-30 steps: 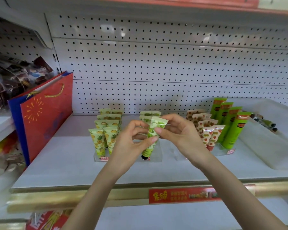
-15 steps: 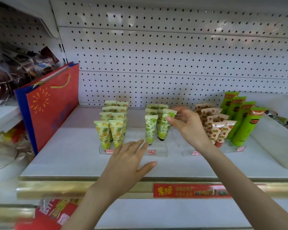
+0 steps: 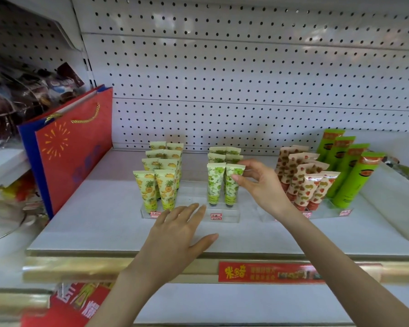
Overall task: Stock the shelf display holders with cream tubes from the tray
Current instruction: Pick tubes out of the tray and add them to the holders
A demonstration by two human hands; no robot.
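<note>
Green-leaf cream tubes [image 3: 215, 182] stand in a clear stepped display holder [image 3: 224, 216] at mid-shelf. My right hand [image 3: 260, 185] pinches the upper right edge of the front right green tube [image 3: 230, 192], which stands upright in its slot, thumb on its face and index finger at its top corner. My left hand [image 3: 180, 232] lies flat with spread fingers on the shelf just before the holder, holding nothing. A white tray [image 3: 401, 208] sits at the far right with a few dark-capped tubes [image 3: 405, 172] in it.
Pineapple tubes [image 3: 155, 185] fill the holder to the left; strawberry tubes [image 3: 309, 185] and tall green tubes [image 3: 354, 175] fill holders to the right. A red gift bag [image 3: 73, 147] leans at the left. Pegboard [image 3: 246, 79] closes the back; a gold rail [image 3: 104, 267] edges the front.
Both hands held the green tube a second ago. My left hand let go and dropped flat to the shelf. My right hand set the tube upright in the front right slot.
</note>
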